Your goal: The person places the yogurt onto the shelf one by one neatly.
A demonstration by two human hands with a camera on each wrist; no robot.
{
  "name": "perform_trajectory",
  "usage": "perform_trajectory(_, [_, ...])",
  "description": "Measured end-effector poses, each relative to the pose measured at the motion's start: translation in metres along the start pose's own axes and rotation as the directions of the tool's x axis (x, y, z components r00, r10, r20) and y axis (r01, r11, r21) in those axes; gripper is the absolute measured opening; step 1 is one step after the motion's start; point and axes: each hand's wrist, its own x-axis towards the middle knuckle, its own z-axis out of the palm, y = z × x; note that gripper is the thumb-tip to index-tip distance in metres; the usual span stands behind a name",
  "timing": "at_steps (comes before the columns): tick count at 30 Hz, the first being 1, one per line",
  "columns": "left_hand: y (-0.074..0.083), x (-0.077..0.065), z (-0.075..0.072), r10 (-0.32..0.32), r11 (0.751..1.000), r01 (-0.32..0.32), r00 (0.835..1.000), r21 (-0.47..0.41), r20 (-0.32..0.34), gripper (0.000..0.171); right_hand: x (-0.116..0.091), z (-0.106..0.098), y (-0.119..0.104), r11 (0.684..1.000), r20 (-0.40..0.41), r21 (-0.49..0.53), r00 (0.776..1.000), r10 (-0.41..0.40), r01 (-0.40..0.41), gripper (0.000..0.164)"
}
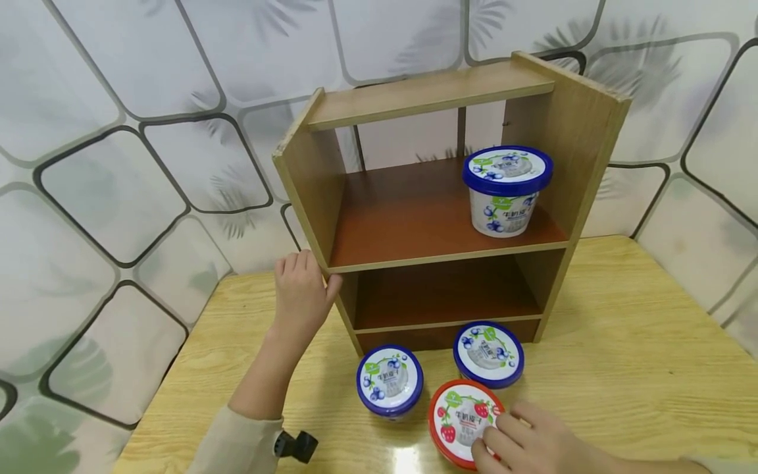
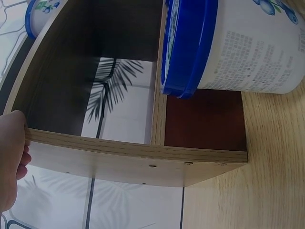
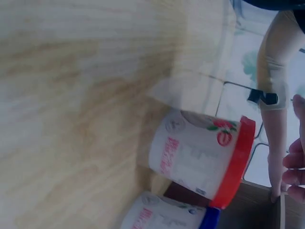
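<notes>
My left hand [image 1: 302, 289] grips the front edge of the left side panel of a small wooden shelf [image 1: 444, 263], its thumb on the front. In the left wrist view, the left hand [image 2: 10, 157] holds that panel edge. My right hand [image 1: 524, 440] hovers by a red-lidded tub [image 1: 453, 421] with strawberry print. The right wrist view shows the right hand's fingers [image 3: 294, 176] loosely bent, apart from the red lid [image 3: 238, 160]. Two blue-lidded tubs with blueberry print stand nearby, a left one [image 1: 389, 378] and a right one [image 1: 487, 355].
Another blue-lidded tub [image 1: 503, 210] stands at the right on the shelf's upper board. The shelf stands on a light wood table [image 1: 639, 329], against a wall [image 1: 195, 52] patterned with lines and leaves.
</notes>
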Motion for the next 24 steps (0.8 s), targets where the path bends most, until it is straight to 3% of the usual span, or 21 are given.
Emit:
perform_trajectory(5, [0.000,0.000,0.000,-0.006,1.000,0.006,1.000,-0.006,0.004,0.023,-0.003,0.009,-0.006,0.999,-0.037,-0.049,0.999,0.008,-0.010,0.030])
perform_trajectory(16, [0.001,0.000,0.000,-0.012,1.000,0.012,1.000,-0.019,0.013,0.022,-0.009,0.011,-0.018,0.994,0.071,-0.050,0.992,0.101,-0.097,0.039])
perform_trajectory(20, [0.000,-0.001,0.000,-0.012,1.000,0.013,1.000,-0.020,0.012,0.022,-0.010,0.011,-0.024,0.989,0.203,-0.032,0.968,0.150,-0.147,0.042])
perform_trajectory(24, [0.000,-0.001,0.001,-0.007,1.000,0.008,1.000,-0.023,0.006,0.021,-0.011,0.015,-0.030,0.978,0.248,-0.058,0.946,0.208,-0.200,0.043])
